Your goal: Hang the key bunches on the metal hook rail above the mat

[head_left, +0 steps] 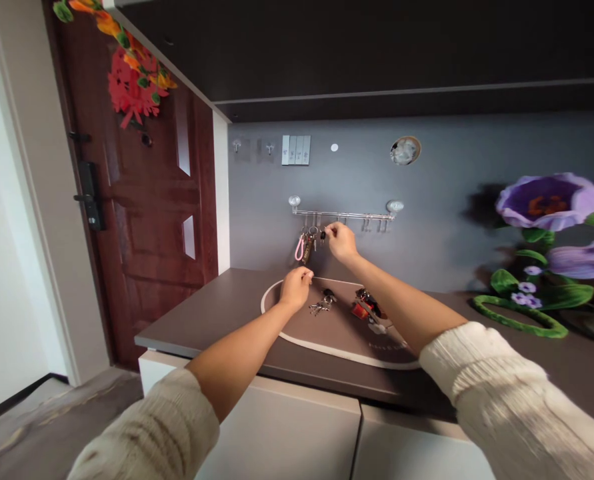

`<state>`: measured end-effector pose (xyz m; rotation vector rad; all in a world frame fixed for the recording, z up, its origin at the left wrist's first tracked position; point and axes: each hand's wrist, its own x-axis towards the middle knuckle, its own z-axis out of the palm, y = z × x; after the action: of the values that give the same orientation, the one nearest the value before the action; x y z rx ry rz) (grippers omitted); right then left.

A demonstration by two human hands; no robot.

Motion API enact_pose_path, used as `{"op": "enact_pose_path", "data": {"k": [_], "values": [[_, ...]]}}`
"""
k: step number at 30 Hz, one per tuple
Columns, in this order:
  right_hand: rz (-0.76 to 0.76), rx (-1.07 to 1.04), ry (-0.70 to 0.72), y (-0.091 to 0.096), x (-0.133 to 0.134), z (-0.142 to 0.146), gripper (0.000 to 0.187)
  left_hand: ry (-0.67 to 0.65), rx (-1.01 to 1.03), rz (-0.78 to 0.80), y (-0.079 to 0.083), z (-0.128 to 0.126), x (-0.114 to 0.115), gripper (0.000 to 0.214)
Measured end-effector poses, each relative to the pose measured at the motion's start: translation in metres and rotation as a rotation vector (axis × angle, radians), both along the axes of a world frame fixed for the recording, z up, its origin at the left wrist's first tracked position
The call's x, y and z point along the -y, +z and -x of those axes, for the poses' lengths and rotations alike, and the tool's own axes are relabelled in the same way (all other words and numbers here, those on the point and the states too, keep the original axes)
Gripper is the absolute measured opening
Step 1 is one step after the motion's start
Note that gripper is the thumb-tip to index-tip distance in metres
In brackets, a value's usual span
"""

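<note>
My right hand (341,242) is up at the wall, its fingertips pinching a small black key fob (323,234) just below a metal hook rail (343,215). Bunches of keys (309,248) hang from the rail to the left of that hand, one with a pink loop strap (299,249). My left hand (295,289) hovers with bunched fingers over the edge of a brown oval mat (339,340). Whether it holds anything is hidden. Loose metal keys (320,307) with a black fob lie on the mat beside it, and a red-and-black key bundle (364,305) lies further right.
The mat lies on a dark brown cabinet top (211,320) above pale cabinet doors. A grey wall carries a light switch panel (295,150) and small adhesive hooks (237,145). A dark red entrance door (147,220) stands to the left, and a large painted purple flower (549,202) decorates the wall to the right.
</note>
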<state>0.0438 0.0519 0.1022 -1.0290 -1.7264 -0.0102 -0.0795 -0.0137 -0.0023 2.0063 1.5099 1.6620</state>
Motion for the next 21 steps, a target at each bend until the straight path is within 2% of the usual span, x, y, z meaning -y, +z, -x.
{"op": "enact_pose_path", "data": {"k": [10, 21], "values": [[0.092, -0.053, -0.105, 0.010, -0.018, 0.024, 0.020, 0.001, 0.000, 0.022, 0.003, -0.002, 0.002, 0.020], [0.125, -0.054, -0.158, 0.014, -0.019, 0.025, 0.022, -0.006, 0.002, 0.026, 0.003, -0.002, 0.002, 0.019]]}}
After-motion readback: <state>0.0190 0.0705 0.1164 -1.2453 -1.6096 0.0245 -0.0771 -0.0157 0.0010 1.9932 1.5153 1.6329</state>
